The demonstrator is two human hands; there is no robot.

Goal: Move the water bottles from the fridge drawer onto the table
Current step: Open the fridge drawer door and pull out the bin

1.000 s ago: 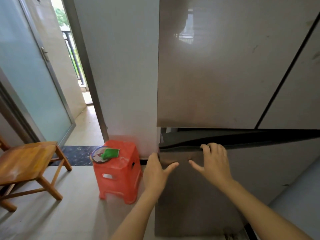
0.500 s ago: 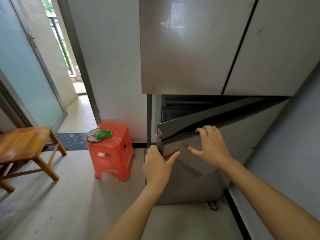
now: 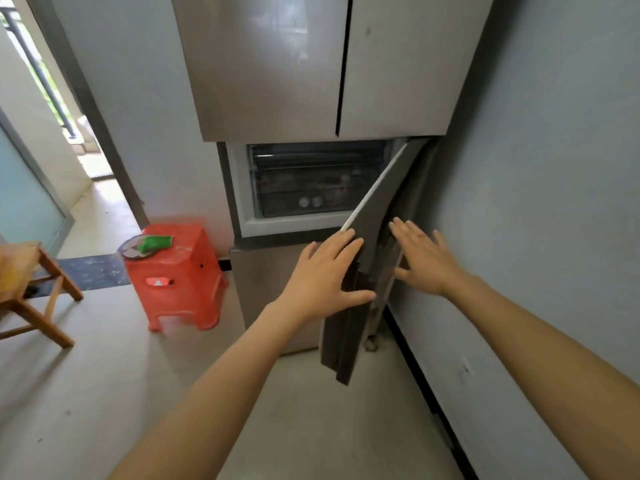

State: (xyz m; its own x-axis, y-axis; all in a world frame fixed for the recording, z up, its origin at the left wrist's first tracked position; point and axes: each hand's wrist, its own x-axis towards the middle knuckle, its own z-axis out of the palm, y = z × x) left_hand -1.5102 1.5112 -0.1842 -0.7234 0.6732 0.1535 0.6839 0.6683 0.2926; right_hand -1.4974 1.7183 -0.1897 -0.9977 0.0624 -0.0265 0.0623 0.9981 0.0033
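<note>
Two hands were on the lower fridge door [image 3: 377,209], which had swung from barely ajar half a second before to wide open toward three o'clock. The left hand [image 3: 325,271] lay flat on its free edge, fingers straight and together; the right hand [image 3: 426,261] pressed its inner face, fingers spread. That exposed the fridge drawer [image 3: 311,188] at twelve o'clock, its front not yet pulled out. The water bottles were not plainly visible; two pale discs behind the front might be caps. The door stood close to the wall [image 3: 519,168] at three o'clock. Open floor ran toward the red stool [image 3: 180,271] and wooden table [image 3: 20,261] at nine o'clock.
</note>
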